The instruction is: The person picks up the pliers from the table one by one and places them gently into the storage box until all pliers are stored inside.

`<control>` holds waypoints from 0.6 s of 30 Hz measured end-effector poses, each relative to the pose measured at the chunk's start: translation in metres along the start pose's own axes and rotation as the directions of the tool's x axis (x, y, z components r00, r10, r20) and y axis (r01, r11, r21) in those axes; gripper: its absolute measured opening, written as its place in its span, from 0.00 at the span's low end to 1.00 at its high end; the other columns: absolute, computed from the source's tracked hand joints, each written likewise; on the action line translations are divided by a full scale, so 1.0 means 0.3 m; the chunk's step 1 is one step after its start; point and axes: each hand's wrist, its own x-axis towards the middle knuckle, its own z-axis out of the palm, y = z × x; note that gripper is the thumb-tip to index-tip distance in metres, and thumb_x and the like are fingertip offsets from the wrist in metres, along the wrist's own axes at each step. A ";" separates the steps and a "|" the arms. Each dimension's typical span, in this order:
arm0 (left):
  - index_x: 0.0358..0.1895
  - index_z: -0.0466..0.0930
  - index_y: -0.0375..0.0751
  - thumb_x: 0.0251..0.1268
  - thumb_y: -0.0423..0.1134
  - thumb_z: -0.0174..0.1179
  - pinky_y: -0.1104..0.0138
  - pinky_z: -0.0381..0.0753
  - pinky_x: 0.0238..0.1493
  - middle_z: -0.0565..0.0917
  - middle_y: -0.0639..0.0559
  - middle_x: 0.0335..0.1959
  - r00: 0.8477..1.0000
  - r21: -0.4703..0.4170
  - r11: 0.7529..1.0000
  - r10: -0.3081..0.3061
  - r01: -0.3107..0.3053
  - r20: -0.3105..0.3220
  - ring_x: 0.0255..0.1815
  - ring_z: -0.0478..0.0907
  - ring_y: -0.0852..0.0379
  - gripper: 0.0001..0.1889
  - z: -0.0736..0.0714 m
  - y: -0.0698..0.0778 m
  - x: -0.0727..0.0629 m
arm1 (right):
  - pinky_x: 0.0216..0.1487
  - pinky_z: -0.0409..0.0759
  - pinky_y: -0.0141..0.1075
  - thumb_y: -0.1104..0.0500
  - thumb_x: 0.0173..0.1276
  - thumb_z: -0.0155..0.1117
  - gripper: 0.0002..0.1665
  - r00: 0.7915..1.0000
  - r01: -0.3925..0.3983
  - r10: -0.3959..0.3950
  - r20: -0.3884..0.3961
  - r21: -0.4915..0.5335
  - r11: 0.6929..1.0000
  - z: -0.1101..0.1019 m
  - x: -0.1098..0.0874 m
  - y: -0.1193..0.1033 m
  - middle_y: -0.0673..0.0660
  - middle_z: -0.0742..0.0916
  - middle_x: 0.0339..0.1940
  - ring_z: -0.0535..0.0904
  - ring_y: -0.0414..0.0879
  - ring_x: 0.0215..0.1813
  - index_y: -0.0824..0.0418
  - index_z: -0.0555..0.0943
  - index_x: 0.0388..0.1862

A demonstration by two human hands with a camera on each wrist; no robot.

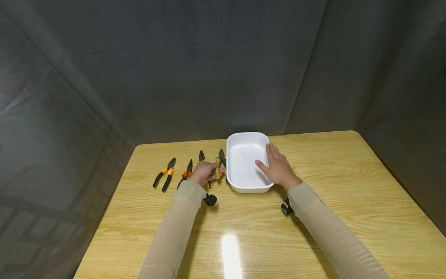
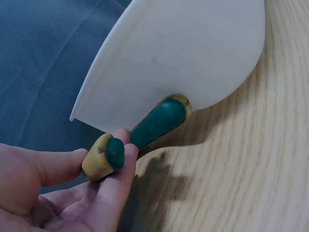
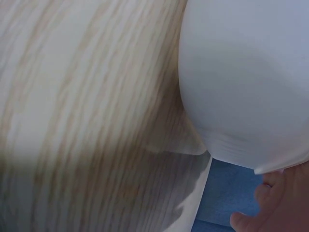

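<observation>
My left hand (image 1: 206, 172) pinches one handle of a pair of pliers (image 1: 218, 169) between thumb and fingers. These pliers have green and yellow handles and a dark head; in the left wrist view the second handle (image 2: 161, 121) lies against the outer wall of a white tray (image 1: 246, 186). My right hand (image 1: 278, 169) rests on the tray's right rim, fingers straight along it and thumb reaching over the inside. Nothing lies in the tray. In the right wrist view, part of that hand (image 3: 277, 205) shows below the tray's wall (image 3: 241, 87).
Left of my left hand lie black-and-yellow pliers (image 1: 168, 174), orange-handled pliers (image 1: 189, 166) and another pair (image 1: 201, 155), partly covered by the hand. The wooden table (image 1: 341, 174) ends at a dark cloth backdrop (image 1: 209, 77).
</observation>
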 end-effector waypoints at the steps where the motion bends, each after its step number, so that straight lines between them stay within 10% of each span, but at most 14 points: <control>1: 0.62 0.76 0.27 0.80 0.39 0.54 0.77 0.76 0.23 0.90 0.45 0.35 1.000 -0.003 1.000 0.001 -0.001 -0.001 0.29 0.86 0.61 0.19 0.001 -0.001 0.000 | 0.78 0.38 0.63 0.36 0.80 0.45 0.53 1.000 0.000 0.000 -0.002 0.001 1.000 0.000 -0.001 0.000 0.66 0.42 0.84 0.35 0.62 0.83 0.69 0.37 0.82; 18: 0.58 0.78 0.23 0.81 0.39 0.52 0.73 0.83 0.34 0.88 0.40 0.43 0.999 0.014 0.999 0.044 -0.044 -0.018 0.32 0.86 0.59 0.19 0.011 -0.018 -0.010 | 0.78 0.38 0.63 0.36 0.80 0.45 0.53 1.000 -0.003 0.003 0.002 -0.001 1.000 -0.002 -0.002 -0.002 0.66 0.42 0.84 0.33 0.61 0.83 0.69 0.37 0.82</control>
